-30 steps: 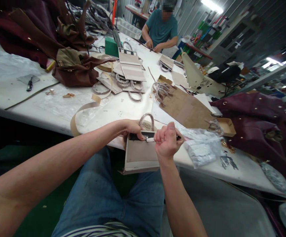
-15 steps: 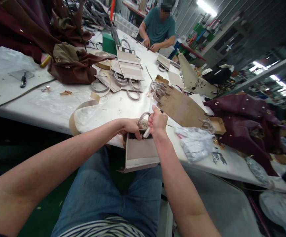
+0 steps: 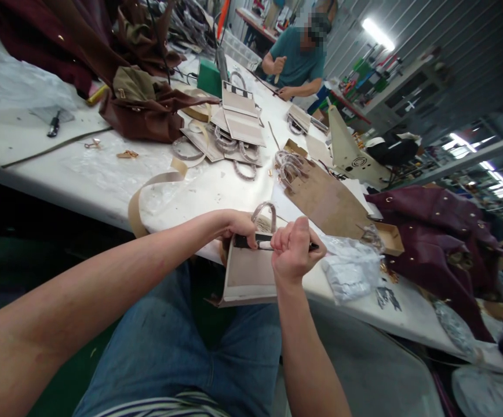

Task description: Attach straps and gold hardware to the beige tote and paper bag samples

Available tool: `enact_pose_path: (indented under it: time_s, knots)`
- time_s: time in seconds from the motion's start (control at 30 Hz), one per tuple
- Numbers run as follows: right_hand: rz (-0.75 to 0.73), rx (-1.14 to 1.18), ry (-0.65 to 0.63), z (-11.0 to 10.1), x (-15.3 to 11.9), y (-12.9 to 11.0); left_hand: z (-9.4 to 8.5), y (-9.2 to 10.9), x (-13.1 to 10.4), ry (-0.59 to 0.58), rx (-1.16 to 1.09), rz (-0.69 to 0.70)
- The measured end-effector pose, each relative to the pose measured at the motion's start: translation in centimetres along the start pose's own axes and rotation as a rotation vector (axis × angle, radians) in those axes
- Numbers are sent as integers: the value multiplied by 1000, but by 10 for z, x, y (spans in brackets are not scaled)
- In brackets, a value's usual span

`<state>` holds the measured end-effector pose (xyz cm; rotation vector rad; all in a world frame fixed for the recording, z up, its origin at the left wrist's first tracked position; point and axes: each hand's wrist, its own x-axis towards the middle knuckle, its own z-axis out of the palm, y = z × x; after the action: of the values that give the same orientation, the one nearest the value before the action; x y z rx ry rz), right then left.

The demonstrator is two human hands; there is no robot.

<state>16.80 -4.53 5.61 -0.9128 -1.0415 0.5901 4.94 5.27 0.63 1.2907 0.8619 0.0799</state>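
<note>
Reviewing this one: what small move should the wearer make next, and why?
Probably a slight turn of the right hand, with the left hand bracing the beige panel: the right fist grips a slim tool, its pale end at the dark strip beside the left thumb.

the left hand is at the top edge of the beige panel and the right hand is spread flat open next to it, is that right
Not quite: the head view shows the right hand closed around a slim tool, not spread flat. The left hand is at the top edge of the beige panel, as you say.
</note>
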Motion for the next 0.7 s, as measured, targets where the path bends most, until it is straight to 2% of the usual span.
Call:
enact_pose_path:
  time_s: [0.23,0.43,0.6,0.7]
  knots:
    - [-124,28,97,-7,-8,3,-5,-2,5,-109,-67,-69]
    - [-98,44,71,-10,-8,7,-3,-4,11,-44,-24,-93]
    - [-43,24,70,-5,-5,13,2,0,1,10,-20,-8]
    - [16,17,86,-4,3,14,3,6,-5,29,-11,-33]
